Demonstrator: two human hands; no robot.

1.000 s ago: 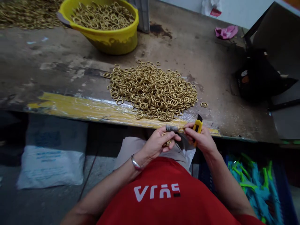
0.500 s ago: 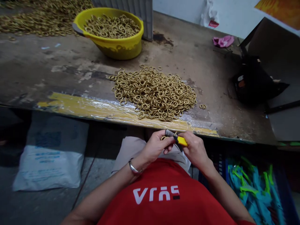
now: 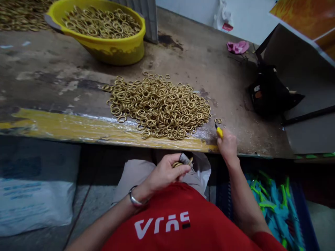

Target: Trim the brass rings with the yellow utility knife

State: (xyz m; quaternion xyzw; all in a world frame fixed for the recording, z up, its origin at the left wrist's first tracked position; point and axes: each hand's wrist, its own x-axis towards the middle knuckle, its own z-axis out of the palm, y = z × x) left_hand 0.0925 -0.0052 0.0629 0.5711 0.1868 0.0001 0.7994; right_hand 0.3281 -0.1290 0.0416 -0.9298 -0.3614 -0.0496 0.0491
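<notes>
My left hand is closed on a few gold-coloured rings above my lap, near the table's front edge. A grey wrap covers what looks like one of its fingertips. In my right hand is a small yellow-handled cutter, its dark tip pointing away from me. That hand is over the table edge, right of a heap of gold rings. A couple of loose rings lie just beyond the cutter's tip. How the blade is set I cannot make out.
A yellow tub full of rings stands at the back left of the worn table. At right are a black bag and a pink cloth. Below are a crate of turquoise and green pieces and a white sack.
My right hand has moved away from the left, forward and right to the loose rings, taking the cutter along. The left still holds rings near my lap. The view has shifted right.
</notes>
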